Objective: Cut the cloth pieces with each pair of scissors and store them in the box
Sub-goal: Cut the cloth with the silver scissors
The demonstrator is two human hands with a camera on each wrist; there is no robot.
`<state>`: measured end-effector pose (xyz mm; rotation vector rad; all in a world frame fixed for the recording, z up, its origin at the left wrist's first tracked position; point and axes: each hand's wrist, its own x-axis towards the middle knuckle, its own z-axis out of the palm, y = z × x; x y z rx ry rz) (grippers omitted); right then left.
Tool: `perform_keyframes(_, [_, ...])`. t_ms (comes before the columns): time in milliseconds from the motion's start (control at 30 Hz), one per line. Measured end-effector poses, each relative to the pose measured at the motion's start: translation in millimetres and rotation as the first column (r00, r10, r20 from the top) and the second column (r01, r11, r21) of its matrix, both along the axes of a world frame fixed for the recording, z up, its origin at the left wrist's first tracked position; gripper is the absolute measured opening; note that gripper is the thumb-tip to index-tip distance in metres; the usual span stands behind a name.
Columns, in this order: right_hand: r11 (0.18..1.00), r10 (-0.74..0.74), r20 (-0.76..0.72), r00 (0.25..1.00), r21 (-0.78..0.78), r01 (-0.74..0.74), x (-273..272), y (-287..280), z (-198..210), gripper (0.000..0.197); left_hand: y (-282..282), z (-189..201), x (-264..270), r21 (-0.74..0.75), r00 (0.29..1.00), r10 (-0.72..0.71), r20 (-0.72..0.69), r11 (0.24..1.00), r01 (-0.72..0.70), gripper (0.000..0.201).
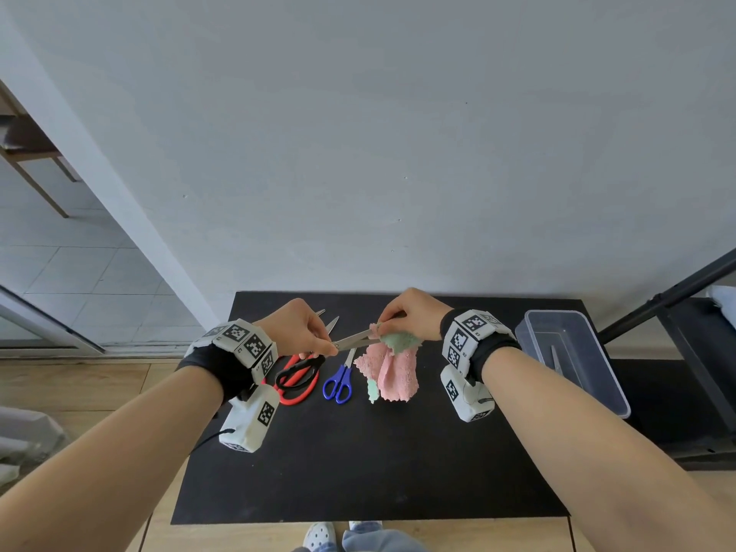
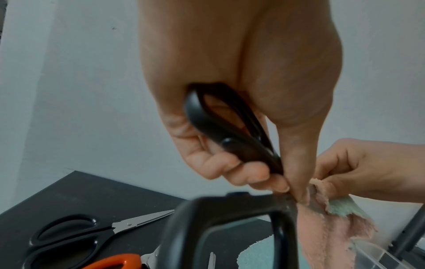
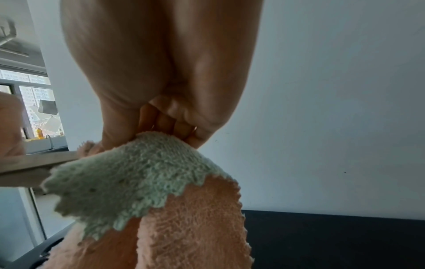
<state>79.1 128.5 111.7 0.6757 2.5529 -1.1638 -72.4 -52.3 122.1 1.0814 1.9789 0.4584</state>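
Observation:
My left hand (image 1: pixel 318 342) grips black-handled scissors (image 2: pixel 220 125); their slightly parted blades (image 1: pixel 355 339) meet the top edge of a pink and green cloth (image 1: pixel 392 372). My right hand (image 1: pixel 388 322) pinches that cloth at its top, so it hangs down to the black table (image 1: pixel 358 464). The right wrist view shows my right hand (image 3: pixel 161 125) on the green flap (image 3: pixel 128 178), with the blades (image 3: pixel 34 163) coming in from the left. The left wrist view has my left hand (image 2: pixel 264 172) on the handles, with the right hand (image 2: pixel 368 167) beyond.
Red-handled scissors (image 1: pixel 296 392) and blue-handled scissors (image 1: pixel 338 386) lie on the table below my left hand. Another black pair (image 2: pixel 80 234) lies behind it. A clear plastic box (image 1: pixel 573 360) stands at the table's right edge, something metal inside. The wall is close behind.

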Motion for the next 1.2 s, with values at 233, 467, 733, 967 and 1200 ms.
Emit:
perform_keyframes(233, [0.985, -0.159, -0.04, 0.986, 0.061, 0.162, 12.8, 17.3, -12.2, 0.014, -30.7, -12.4, -22.5, 0.05, 0.971, 0.198, 0.132, 0.977, -0.207, 0.016])
perform_keyframes(467, [0.967, -0.249, -0.038, 0.968, 0.037, 0.25, 0.3, -16.7, -34.8, 0.017, -30.3, -12.2, -14.1, 0.096, 0.833, 0.415, 0.367, 0.874, -0.477, 0.015])
perform_keyframes(733, [0.941, -0.339, -0.046, 0.94, -0.023, 0.338, -6.3, -32.9, -35.3, 0.015, -35.1, -6.5, -6.7, 0.09, 0.677, 0.497, 0.542, 0.767, -0.635, 0.013])
perform_keyframes(967, [0.892, -0.435, -0.103, 0.894, -0.186, 0.412, -5.8, -47.3, -21.0, 0.013, -33.5, 1.5, -3.4, 0.095, 0.638, 0.463, 0.615, 0.76, -0.643, 0.01])
perform_keyframes(1200, [0.794, -0.488, -0.207, 0.848, -0.51, 0.332, -13.4, -79.1, 12.5, 0.018, -26.6, 3.5, 5.4, 0.133, 0.649, 0.435, 0.624, 0.759, -0.637, 0.014])
